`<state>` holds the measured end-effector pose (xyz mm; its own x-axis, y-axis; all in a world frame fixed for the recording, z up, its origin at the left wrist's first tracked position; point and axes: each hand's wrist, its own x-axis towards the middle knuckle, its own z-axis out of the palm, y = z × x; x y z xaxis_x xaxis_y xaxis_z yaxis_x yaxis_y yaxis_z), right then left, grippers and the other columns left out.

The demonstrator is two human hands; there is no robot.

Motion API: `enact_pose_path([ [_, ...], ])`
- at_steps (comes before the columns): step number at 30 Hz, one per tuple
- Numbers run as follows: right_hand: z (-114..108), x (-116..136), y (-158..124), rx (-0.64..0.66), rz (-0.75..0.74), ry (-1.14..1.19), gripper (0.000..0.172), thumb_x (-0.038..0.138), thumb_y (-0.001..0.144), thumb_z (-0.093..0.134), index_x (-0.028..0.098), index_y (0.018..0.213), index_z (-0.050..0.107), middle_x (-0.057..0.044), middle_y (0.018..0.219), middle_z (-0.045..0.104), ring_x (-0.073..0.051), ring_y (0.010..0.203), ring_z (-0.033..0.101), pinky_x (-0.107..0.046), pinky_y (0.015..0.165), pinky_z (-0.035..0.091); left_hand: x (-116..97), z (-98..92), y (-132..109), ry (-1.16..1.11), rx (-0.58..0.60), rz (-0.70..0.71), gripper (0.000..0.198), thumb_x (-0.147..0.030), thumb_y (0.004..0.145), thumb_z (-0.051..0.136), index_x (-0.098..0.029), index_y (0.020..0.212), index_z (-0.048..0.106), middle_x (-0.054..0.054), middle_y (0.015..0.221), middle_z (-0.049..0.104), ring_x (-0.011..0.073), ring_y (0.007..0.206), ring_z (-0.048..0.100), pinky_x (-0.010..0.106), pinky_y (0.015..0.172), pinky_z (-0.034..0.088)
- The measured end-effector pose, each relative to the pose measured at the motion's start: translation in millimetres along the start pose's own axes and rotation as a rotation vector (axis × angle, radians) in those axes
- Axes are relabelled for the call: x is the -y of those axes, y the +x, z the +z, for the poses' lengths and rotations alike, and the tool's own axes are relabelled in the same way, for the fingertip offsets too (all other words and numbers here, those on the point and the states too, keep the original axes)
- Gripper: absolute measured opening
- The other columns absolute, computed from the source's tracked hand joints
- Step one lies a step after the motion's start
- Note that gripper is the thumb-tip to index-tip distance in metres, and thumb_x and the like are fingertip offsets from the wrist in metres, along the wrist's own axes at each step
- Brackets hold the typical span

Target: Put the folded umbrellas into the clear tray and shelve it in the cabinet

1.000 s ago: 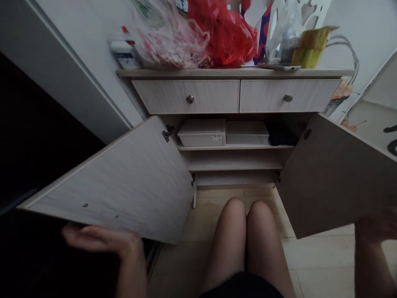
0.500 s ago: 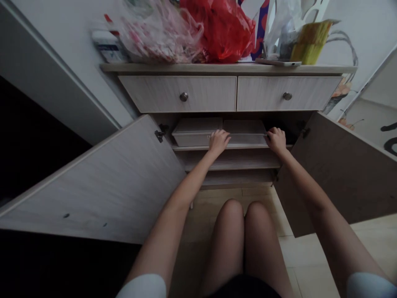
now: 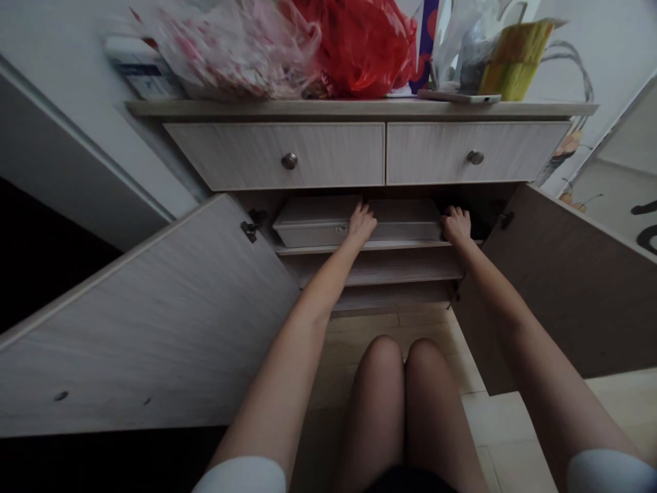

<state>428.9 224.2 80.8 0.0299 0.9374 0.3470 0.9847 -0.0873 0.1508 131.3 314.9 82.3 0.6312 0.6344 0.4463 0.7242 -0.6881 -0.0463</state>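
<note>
The left hand (image 3: 362,224) lies spread on a plastic box (image 3: 313,222), whose small label (image 3: 341,229) is unreadable. The right hand (image 3: 456,225) curls at the end of the next box (image 3: 405,220), its grip unclear.

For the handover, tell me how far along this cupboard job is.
Done: both cabinet doors stand open. In hand: the left hand reaches over the first plastic storage box, the right hand at the far end of the second box. Left: both boxes sit on the shelf, neither lifted yet; the two drawers above are shut.
</note>
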Motion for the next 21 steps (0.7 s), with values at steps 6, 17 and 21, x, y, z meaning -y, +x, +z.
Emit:
enact_pose_path([
  [6, -12.8, -25.0, -45.8, -0.152, -0.084, 0.067, 0.028, 0.028, 0.097, 0.05, 0.02, 0.101, 0.077, -0.012, 0.126, 0.061, -0.029, 0.112, 0.048, -0.043, 0.096, 0.033, -30.9, -27.4, -41.4, 0.048, -0.022, 0.031, 0.028, -0.011, 0.09, 0.048, -0.019, 0.091, 0.075, 0.012, 0.107, 0.071, 0.0281, 0.124, 0.052, 0.056, 0.117, 0.023],
  [17, -51.3, -16.7, -222.4, -0.283, -0.279, 0.191, 0.014, 0.026, 0.094, 0.061, 0.025, 0.087, 0.073, -0.007, 0.112, 0.068, -0.024, 0.103, 0.055, -0.041, 0.094, 0.036, -101.5, -55.5, -214.3, -0.109, -0.211, 0.029, 0.019, -0.023, 0.096, 0.055, -0.027, 0.093, 0.073, 0.006, 0.099, 0.076, 0.0264, 0.117, 0.06, 0.052, 0.107, 0.032],
  [21, -45.7, 2.5, -268.5, -0.237, -0.35, 0.204, 0.013, 0.022, 0.094, 0.06, 0.025, 0.089, 0.071, -0.006, 0.107, 0.07, -0.023, 0.098, 0.058, -0.04, 0.091, 0.037, -118.7, -43.7, -273.6, -0.151, -0.177, -0.027, 0.019, -0.021, 0.095, 0.056, -0.029, 0.093, 0.073, 0.003, 0.097, 0.077, 0.026, 0.114, 0.062, 0.05, 0.106, 0.031],
])
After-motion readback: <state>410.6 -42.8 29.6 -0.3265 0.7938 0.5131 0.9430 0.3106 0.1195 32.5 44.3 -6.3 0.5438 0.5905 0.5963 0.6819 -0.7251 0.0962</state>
